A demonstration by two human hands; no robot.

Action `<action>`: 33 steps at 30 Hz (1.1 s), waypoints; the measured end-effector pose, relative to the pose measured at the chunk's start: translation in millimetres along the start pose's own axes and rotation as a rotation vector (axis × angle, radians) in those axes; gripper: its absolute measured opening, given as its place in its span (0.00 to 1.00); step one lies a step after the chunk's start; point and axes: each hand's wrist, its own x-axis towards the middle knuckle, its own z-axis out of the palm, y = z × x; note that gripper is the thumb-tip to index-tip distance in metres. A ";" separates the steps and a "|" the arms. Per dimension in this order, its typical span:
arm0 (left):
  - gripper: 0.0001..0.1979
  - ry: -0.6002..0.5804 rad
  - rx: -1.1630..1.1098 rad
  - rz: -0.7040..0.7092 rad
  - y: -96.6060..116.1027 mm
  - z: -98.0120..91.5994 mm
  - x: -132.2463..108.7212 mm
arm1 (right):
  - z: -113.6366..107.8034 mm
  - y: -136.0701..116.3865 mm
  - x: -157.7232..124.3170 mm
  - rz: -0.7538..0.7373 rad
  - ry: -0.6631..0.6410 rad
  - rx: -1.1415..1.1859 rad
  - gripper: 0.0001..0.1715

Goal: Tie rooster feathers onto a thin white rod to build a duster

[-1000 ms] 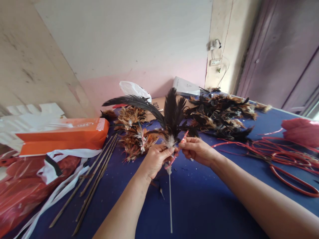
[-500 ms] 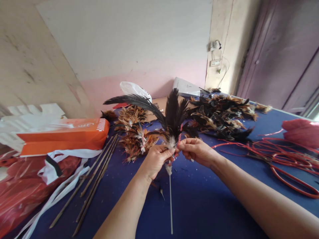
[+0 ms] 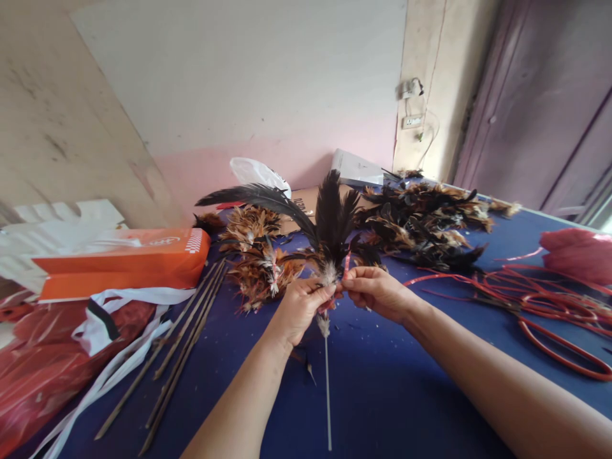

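A bundle of black feathers (image 3: 329, 223) with pale fluffy bases stands upright in the middle of the view, on a thin whitish stick (image 3: 327, 389) that runs down toward me. My left hand (image 3: 306, 303) is closed around the base of this bundle, thumb across the front. At its right side my right hand (image 3: 375, 288) pinches a narrow red plastic strip (image 3: 347, 262), whose end sticks up past the fingertips. The strip's path around the bundle is mostly hidden by my fingers. One long black feather bends out to the left.
Brown feather bundles (image 3: 268, 268) lie behind my left hand, and a black-brown feather pile (image 3: 421, 220) lies at the back right. Red-handled scissors (image 3: 559, 344) rest among red strips (image 3: 568, 306) on the right. Thin sticks (image 3: 179, 357) and an orange bag (image 3: 124, 261) are on the left.
The red strip's end beside the bundle has shifted slightly and shows less twisted above my right fingers. Both hands have stayed nearly in place, and the feathers have barely moved.
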 end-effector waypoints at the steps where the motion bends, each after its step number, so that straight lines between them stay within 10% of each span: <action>1: 0.09 -0.002 -0.011 -0.002 0.5 0.5 -0.1 | -0.2 -0.2 -0.3 0.007 -0.007 0.014 0.13; 33: 0.07 -0.008 -0.243 -0.085 3.7 8.6 -1.0 | 3.7 -1.4 -2.0 -0.054 -0.019 0.038 0.12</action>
